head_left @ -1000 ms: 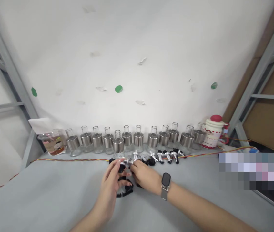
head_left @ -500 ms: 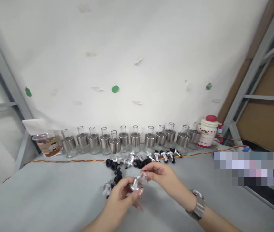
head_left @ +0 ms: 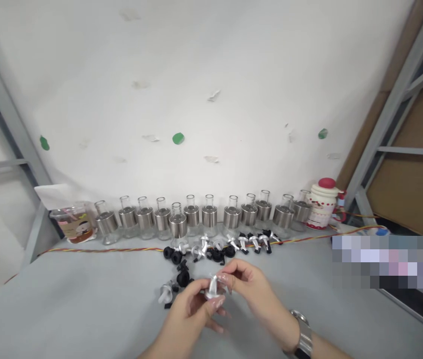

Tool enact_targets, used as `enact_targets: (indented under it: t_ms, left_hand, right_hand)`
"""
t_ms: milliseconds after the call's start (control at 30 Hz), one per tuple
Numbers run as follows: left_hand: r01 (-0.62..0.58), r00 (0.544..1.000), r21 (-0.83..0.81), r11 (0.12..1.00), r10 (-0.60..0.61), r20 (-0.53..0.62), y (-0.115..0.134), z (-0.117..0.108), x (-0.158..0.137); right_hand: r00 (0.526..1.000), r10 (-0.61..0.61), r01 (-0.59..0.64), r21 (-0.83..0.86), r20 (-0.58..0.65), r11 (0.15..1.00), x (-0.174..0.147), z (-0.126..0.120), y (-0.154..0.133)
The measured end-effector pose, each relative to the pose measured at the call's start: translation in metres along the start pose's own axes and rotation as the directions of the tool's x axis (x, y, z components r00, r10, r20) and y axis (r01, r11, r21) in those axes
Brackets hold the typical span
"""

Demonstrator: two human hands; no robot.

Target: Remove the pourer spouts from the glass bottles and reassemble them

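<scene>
My left hand (head_left: 192,311) is closed around a silver pour spout (head_left: 213,287), its thumb and fingers on the wide base and the narrow end tilted up. At that narrow end, my right hand (head_left: 246,284) is pinched closed; its fingertips hide whatever lies between them. Just beyond my hands lie several silver pour spouts with black parts (head_left: 255,243), loosely in a row. Closer to my left hand are black round stoppers (head_left: 183,278) and another pale spout (head_left: 165,293).
Glass bottles with metal collars (head_left: 178,227) line the wall. A plastic cup of brown drink (head_left: 74,227) stands left, a cream jar with a red knob (head_left: 322,207) right. A twisted red-yellow wire (head_left: 110,250) crosses the grey table (head_left: 65,299). A blurred-out item (head_left: 386,262) lies far right.
My right fingertips have come down onto the narrow end of the spout; a small dark bit showed at them before. The spout has turned slightly more upright in my left hand.
</scene>
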State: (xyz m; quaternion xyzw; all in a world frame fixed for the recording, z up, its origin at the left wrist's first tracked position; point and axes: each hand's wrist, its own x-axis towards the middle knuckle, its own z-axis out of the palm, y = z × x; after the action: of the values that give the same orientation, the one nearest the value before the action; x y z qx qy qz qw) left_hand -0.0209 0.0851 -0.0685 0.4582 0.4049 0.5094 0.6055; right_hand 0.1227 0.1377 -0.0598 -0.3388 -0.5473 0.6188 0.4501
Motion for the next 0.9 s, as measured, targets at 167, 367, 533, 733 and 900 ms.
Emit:
enact_targets:
  t_ms: [167,367,533,733,900]
  left_hand:
    - [0.016,1.0,0.014,1.0,-0.016,0.004,0.0,0.002,-0.001]
    - [0.023,1.0,0.024,0.999,-0.023,0.017,-0.001,0.002,-0.002]
    - [0.027,1.0,0.046,0.999,-0.028,0.009,-0.001,0.001,-0.001]
    - [-0.042,0.999,0.105,0.994,0.043,-0.009,0.001,-0.001,-0.002]
    - [-0.128,0.988,0.158,0.979,0.14,-0.068,0.004,-0.007,0.004]
  right_hand:
    - [0.999,-0.033,0.035,0.052,-0.042,0.998,0.0,0.0,0.003]
    - [1.0,0.013,-0.012,0.021,-0.018,1.0,-0.001,0.002,0.001]
    - [0.997,-0.064,0.058,-0.115,-0.049,0.992,-0.003,0.0,0.004]
    - [0.963,-0.268,0.267,-0.306,0.039,0.914,-0.011,0.002,0.0]
    - [0.972,-0.207,0.235,-0.37,0.114,0.899,-0.005,0.001,0.002]
